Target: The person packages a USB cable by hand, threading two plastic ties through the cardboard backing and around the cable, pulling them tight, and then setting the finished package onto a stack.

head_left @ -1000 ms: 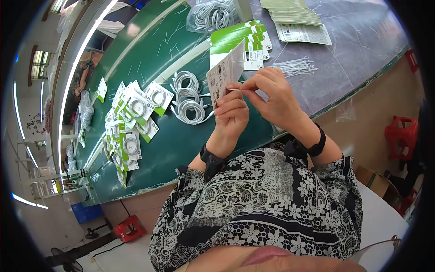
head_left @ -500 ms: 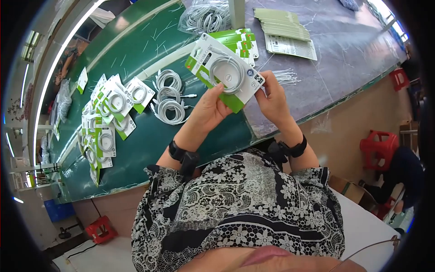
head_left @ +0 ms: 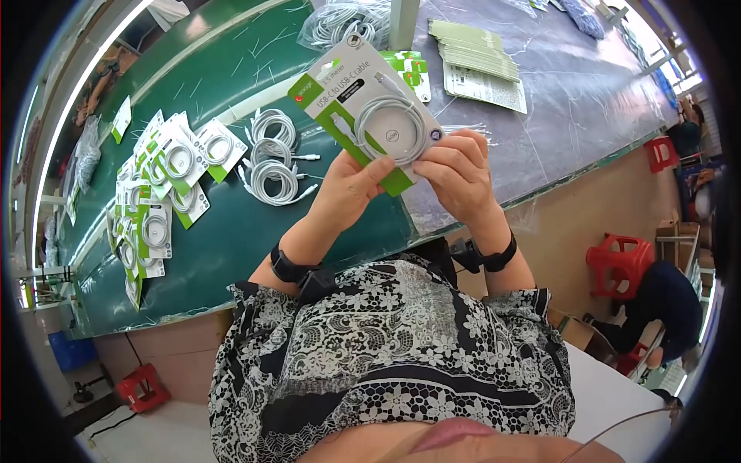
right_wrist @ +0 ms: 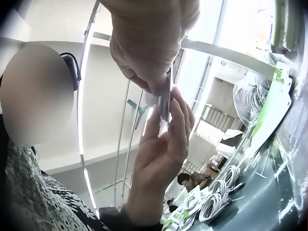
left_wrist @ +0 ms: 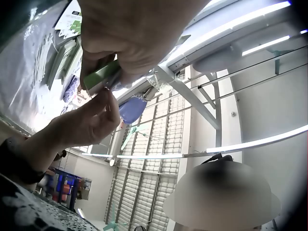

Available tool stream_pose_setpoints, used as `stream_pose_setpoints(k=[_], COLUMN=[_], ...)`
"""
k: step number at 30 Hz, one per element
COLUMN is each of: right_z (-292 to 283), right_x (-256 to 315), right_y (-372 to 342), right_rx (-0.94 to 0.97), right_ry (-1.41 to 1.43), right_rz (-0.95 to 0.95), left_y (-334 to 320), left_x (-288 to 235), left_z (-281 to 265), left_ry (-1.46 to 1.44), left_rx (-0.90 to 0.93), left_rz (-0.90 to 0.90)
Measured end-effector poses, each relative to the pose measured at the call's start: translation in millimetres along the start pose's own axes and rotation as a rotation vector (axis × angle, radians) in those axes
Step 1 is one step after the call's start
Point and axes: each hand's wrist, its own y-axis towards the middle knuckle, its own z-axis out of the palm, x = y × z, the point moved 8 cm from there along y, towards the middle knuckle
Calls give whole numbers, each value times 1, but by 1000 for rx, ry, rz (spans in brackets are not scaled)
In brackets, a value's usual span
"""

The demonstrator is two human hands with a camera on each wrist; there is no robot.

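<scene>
A USB-C cable card (head_left: pixel 390 123), white and green with a coiled white cable on its front, is held up over the table edge, printed face toward the head camera. My left hand (head_left: pixel 343 191) pinches its lower edge, thumb across the front and fingers behind. My right hand (head_left: pixel 461 174) has curled fingers at the card's lower right edge, beside the coil. In the left wrist view the card (left_wrist: pixel 102 77) appears nearly edge-on between both hands. Loose coiled white cables (head_left: pixel 276 184) lie on the green table left of my left hand.
Several carded cables (head_left: pixel 179 160) form a pile at the left. Behind the held card are a bag of cables (head_left: pixel 340 27), green-white cards (head_left: pixel 415 73) and a fanned stack of cards (head_left: pixel 482 58). Thin white ties (head_left: pixel 471 129) lie behind my right hand. A red stool (head_left: pixel 620 262) stands at right.
The card was edge-on with both hands at its side; it has turned to show its printed front. My right hand has shifted from the card's right corner to beside the coil.
</scene>
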Motion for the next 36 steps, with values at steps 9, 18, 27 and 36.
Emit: stream_pose_setpoints(k=[9,18,27,36], right_z=[7,68,68,56], right_x=[2,-38,-27,-31], right_y=[-8,-99,-94,-60], right_rx=[17,-200,-158,-340], right_ry=[4,1048,893,1272], right_rz=[24,1122,1038,679], left_y=[-13,-39,-44,-49], left_x=[-41,-64,-72,-83], left_z=[16,56,65,80], left_ry=[894,1156,1220,1216], left_rx=[-7,159,181,198], left_rz=[456,977,1023,1003])
